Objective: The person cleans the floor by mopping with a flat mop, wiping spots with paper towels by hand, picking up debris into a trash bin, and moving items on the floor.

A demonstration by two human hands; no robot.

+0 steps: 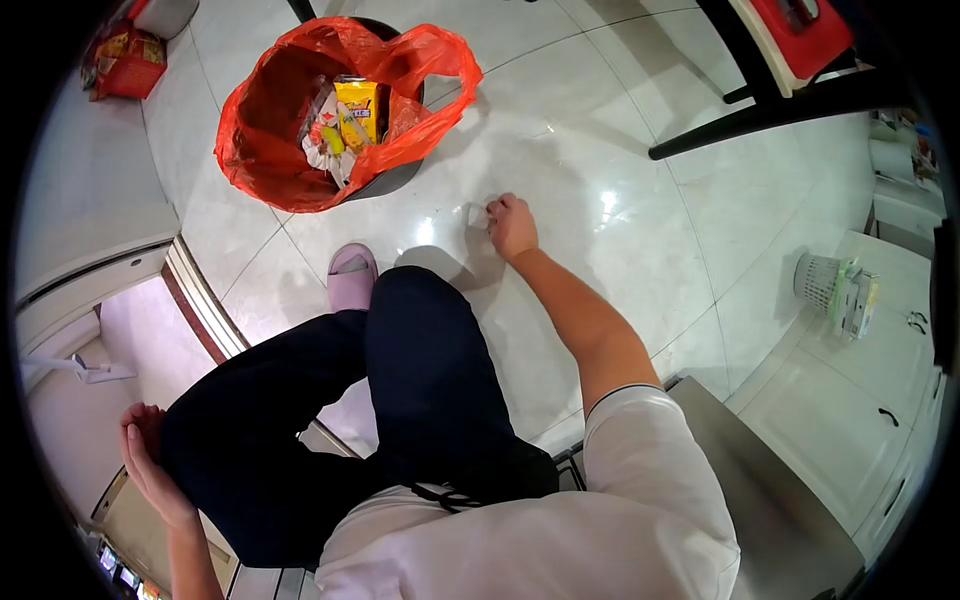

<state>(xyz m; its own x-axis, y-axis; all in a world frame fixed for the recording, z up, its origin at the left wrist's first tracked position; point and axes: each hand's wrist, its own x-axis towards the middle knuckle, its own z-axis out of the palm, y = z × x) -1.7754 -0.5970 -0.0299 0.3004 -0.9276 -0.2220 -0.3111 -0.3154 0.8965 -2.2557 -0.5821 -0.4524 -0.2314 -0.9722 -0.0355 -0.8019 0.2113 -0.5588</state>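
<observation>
My right hand (511, 226) reaches down over the pale floor tiles (560, 330), fingers bent and pressed together. At its fingertips shows a small whitish piece (480, 215), too faint against the floor to tell its kind. Up and to the left of that hand stands a dark bin (395, 182) lined with a red plastic bag (262, 130). Inside lie a yellow packet (357, 105) and crumpled white scraps. My left hand (150, 465) rests against the side of my bent left knee, its fingers extended and partly hidden by the dark trousers.
A pink slipper (351, 283) is on my foot, below the bin. Black chair legs (770, 118) stand at upper right. White cabinets (835, 400) line the right side, with a white basket (817, 278) by them. A doorway track (205, 300) runs along the left.
</observation>
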